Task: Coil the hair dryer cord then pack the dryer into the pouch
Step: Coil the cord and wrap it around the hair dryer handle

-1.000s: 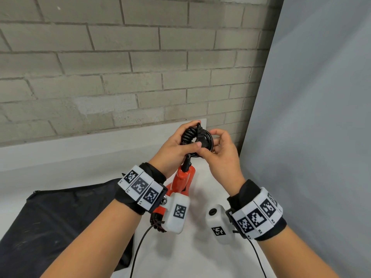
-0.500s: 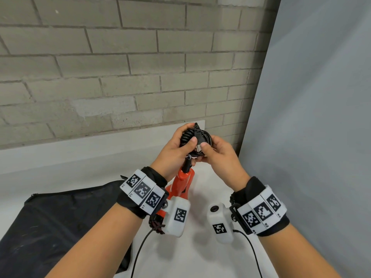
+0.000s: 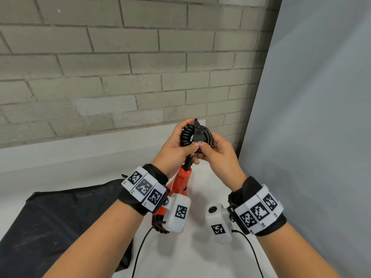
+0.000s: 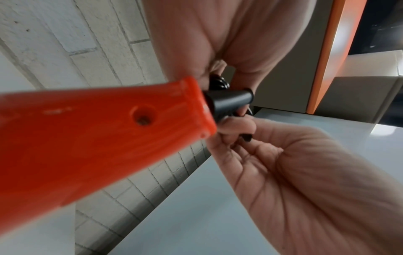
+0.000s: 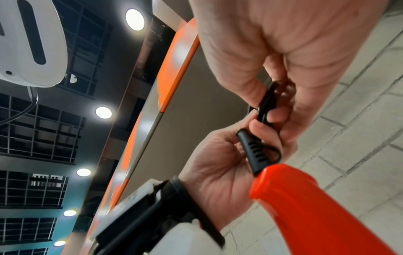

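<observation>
Both hands up at chest height w/ the cord (image 3: 197,133) bundled between them. Left hand (image 3: 176,149) has fingers curled round the coil, thumb on top; right hand (image 3: 218,155) pinches the coil's lower edge by the plug (image 3: 196,131). Orange dryer (image 3: 181,181) hangs below off its strain relief (image 5: 254,151), handle up. Pouch (image 3: 60,221) lies flat on the table (image 3: 200,255), lower left, well apart. Risk imo: coil's springy, so if either grip slackens the loops could pop loose; dryer's weight pulling on the cord could also drag turns out.
</observation>
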A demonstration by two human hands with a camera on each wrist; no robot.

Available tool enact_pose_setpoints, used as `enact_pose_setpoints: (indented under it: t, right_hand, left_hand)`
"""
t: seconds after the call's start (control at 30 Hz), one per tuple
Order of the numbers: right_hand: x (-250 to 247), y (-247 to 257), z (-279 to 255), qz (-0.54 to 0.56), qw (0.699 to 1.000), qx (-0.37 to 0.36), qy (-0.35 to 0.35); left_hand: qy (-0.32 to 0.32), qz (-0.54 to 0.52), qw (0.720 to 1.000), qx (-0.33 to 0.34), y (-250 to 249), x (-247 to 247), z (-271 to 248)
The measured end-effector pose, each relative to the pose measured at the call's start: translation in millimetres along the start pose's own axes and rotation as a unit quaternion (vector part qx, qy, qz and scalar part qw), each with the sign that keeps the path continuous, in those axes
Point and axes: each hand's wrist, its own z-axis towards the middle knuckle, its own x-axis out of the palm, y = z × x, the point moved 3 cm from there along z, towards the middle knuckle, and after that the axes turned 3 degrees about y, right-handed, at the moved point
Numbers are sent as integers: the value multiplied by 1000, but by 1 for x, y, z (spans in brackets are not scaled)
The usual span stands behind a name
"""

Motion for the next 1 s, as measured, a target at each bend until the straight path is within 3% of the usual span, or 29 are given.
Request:
enact_pose_setpoints:
  t: [0.37,0.67,1.0]
  right_hand:
    - [-3,3,2,10,1000,-5,-17]
    - [-5,-7,4,-43,994,33,-97]
    - [-11,-3,3,-10,997,21,-69]
  left_hand:
    - [-26,47,998,22,-4,3,0]
    - [-39,94,994,43,-6,6,1]
    - [-69,132,988,38,-5,10,0]
